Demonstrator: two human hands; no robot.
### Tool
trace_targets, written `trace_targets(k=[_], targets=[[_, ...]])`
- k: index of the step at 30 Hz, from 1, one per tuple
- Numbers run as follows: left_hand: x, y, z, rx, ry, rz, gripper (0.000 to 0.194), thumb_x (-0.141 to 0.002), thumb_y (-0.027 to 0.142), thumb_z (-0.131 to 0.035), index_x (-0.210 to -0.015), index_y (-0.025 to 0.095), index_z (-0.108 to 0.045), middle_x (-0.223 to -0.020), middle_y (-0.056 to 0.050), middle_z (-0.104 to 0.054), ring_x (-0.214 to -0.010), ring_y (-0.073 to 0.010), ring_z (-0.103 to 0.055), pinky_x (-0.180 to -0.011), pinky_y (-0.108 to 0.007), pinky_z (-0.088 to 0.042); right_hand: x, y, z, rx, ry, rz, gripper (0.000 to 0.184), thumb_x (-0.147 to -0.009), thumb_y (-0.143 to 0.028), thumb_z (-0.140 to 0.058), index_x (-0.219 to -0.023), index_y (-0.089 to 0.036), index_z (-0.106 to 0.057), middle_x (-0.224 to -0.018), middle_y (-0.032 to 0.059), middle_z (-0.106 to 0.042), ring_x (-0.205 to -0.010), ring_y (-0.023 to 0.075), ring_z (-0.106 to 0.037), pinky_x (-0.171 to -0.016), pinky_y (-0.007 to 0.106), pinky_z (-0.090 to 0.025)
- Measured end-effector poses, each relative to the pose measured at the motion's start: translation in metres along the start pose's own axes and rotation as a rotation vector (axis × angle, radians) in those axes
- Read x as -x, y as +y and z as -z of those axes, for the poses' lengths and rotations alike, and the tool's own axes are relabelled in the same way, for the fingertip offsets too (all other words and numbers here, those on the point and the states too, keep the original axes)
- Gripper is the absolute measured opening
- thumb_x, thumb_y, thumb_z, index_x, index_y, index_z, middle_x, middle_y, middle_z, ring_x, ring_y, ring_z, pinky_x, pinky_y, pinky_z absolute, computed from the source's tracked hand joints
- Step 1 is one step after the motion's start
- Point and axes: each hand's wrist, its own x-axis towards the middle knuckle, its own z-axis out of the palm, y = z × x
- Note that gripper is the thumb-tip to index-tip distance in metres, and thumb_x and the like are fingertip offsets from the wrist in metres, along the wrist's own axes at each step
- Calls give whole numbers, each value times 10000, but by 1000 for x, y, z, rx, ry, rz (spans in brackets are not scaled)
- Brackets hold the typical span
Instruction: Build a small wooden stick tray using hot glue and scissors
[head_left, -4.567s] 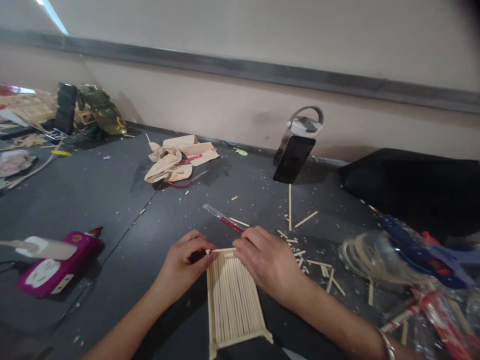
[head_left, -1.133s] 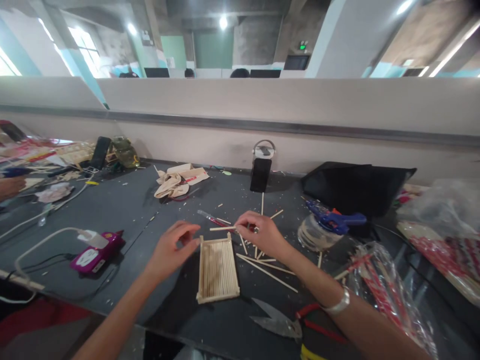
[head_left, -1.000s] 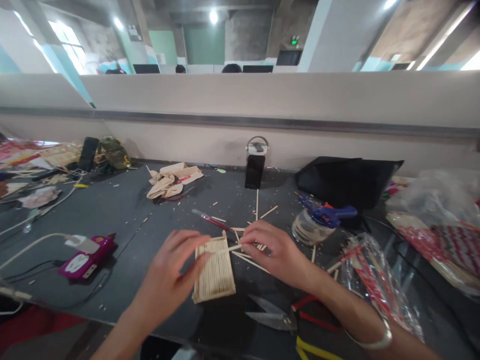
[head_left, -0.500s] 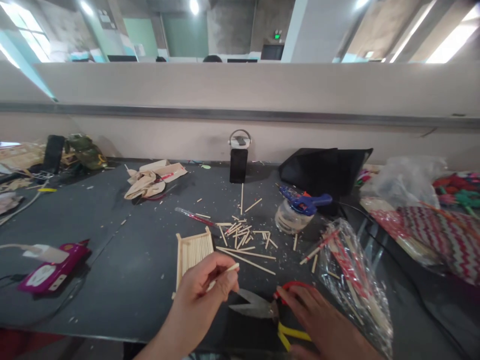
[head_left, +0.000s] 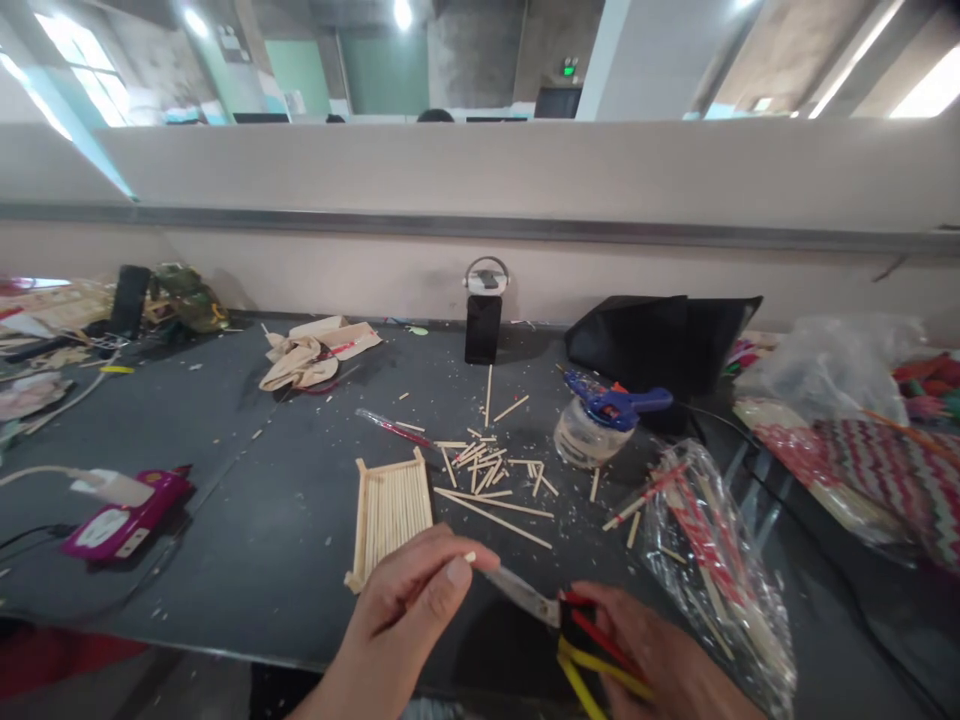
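Observation:
Between thumb and index finger, my left hand pinches a small wooden stick; only its pale tip shows. My right hand grips the scissors, which have red and yellow handles. Their blades point left, the tip close to my left index finger, and look nearly together. Just beyond my left hand lies a small panel of wooden sticks set side by side, with a raised edge; my hand hides its near right corner. Loose cut sticks are scattered past it.
A blue glue gun rests across a clear round tub. Plastic-wrapped sticks lie at right. A phone leans at the back. At left are a purple power strip and crumpled brown paper.
My right hand has closed round the scissors' handles and turned them, and the blades have come together. My left hand's stick now shows only its end. The view shifted slightly.

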Motion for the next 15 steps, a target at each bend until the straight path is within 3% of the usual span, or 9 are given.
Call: trace_targets(k=[3, 7, 9, 11, 15], targets=[[3, -4, 1, 24, 21, 4, 289, -903, 450, -484, -894, 273, -712, -753, -20, -531, -636, -140, -453, -565, -252, -358, 2, 2, 6, -368, -113, -229, 482, -758, -162, -613, -1209, -281, -492, -853, 28, -677, -735, 195, -705, -644, 282, -595], [2, -7, 0, 61, 37, 5, 300, -909, 447, -479, -878, 247, -701, -743, -23, -530, -647, -141, -445, -565, -252, -348, 7, -6, 0, -731, -34, -395, 502, -819, -358, -639, -1272, -295, -432, -890, 65, -668, -747, 230, -697, -624, 337, -594], [2, -5, -1, 65, 30, 1, 301, -907, 447, -483, -872, 237, -696, -730, -22, -528, -631, -139, -433, -555, -251, -342, 5, -15, -7, -883, -5, -356, 495, -878, -432, -551, -1320, -319, -361, -899, 75, -660, -706, 224, -692, -579, 345, -589], [1, -2, -2, 59, 22, -10, 293, -906, 441, -488, -873, 234, -693, -718, -17, -522, -613, -134, -423, -544, -249, -338, -3, -26, -11, -922, -6, -208, 476, -892, -434, -519, -1322, -332, -342, -978, 93, -649, -766, 235, -694, -625, 369, -591], [1, 4, -4, 30, 14, -58, 275, -907, 420, -498, -869, 226, -691, -734, -22, -556, -633, -141, -470, -567, -249, -367, -29, -52, 1, -486, 37, 12, 383, -849, -248, -580, -1196, -323, -434, -932, 47, -605, -799, 208, -645, -707, 350, -563]])
